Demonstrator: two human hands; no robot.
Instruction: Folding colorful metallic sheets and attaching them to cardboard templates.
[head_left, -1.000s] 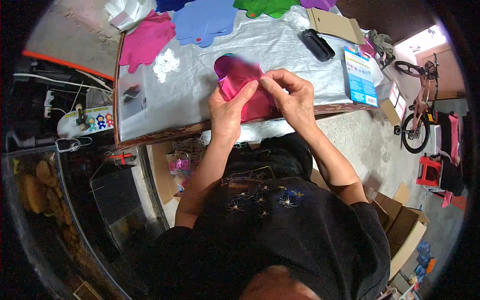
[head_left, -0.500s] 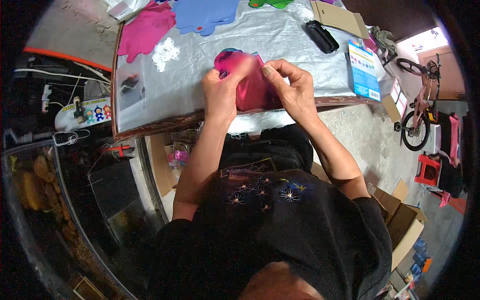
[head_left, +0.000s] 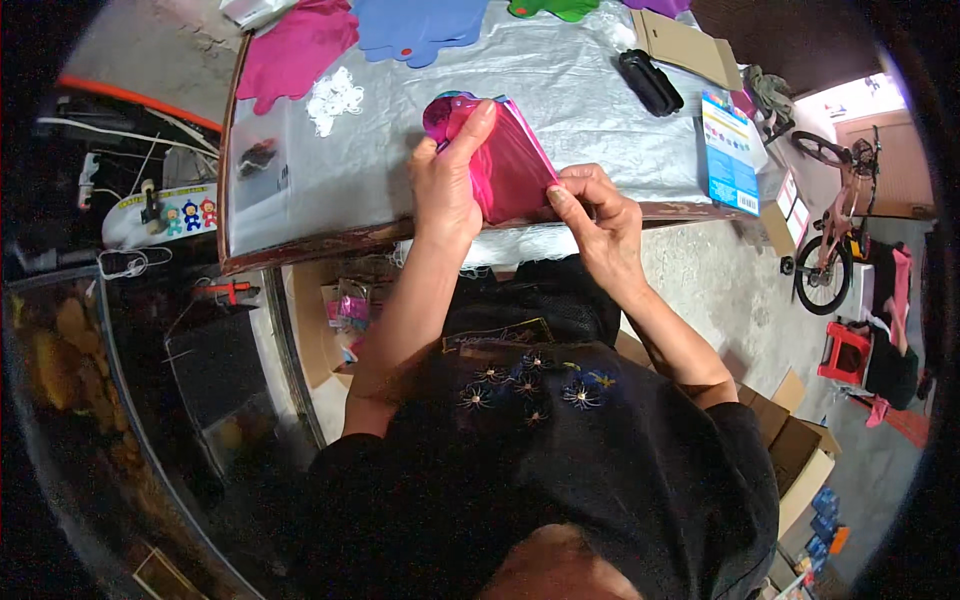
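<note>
Above the near edge of the table, a glossy pink pouch [head_left: 518, 165] is held up between my hands. My left hand [head_left: 445, 185] grips its left side, thumb pressed along the top, where a patterned multicoloured part shows. Between thumb and fingertips, my right hand [head_left: 598, 218] pinches the pouch's lower right edge. Whatever is inside the pouch cannot be made out. Close by on the table lie a heap of white strings or loops [head_left: 333, 99] and a clear plastic bag [head_left: 262, 165] with small dark contents.
Silver sheeting [head_left: 560, 70] covers the table. Flat pink [head_left: 290, 52], blue [head_left: 420, 28] and green [head_left: 553, 7] pieces lie along its far side. Rightward are a black tray [head_left: 650, 82], brown cardboard [head_left: 685, 46] and a blue-white printed card [head_left: 730, 155]. A bicycle [head_left: 828, 225] stands right.
My right hand has slid from the pouch's top down its right edge to the lower corner. The pouch is now stretched flatter and more of its face shows.
</note>
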